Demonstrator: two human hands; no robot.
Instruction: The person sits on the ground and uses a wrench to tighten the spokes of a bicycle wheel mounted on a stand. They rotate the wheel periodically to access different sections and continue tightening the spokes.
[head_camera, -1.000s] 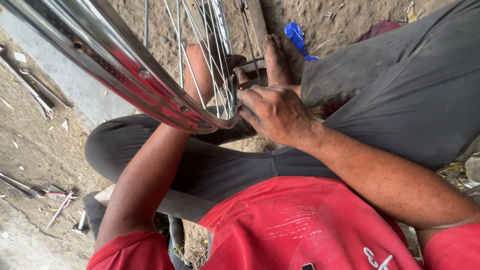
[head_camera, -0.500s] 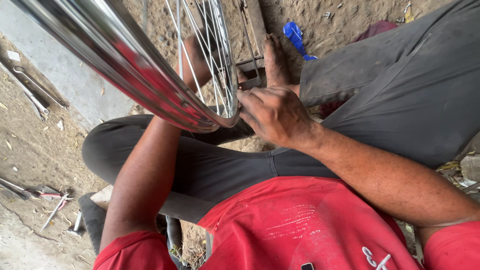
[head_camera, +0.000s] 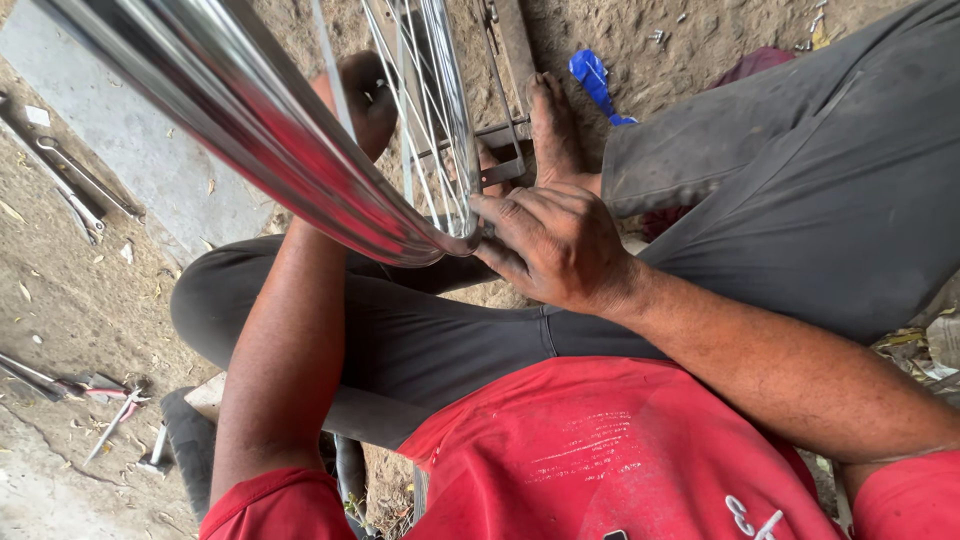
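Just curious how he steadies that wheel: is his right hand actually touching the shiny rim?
Touching. In the head view, the right hand has its fingertips pressed against the edge of the chrome wheel rim, with no gap showing between them.

One wheel rim — two hands.

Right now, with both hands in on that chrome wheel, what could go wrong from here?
The right hand presses its fingertips where the spokes meet the chrome rim; if the wheel turns, fingers could get pinched. The left hand reaches behind the spokes, so it may get caught. The bare foot rests beside the metal bracket, where a slipping wheel could strike it.
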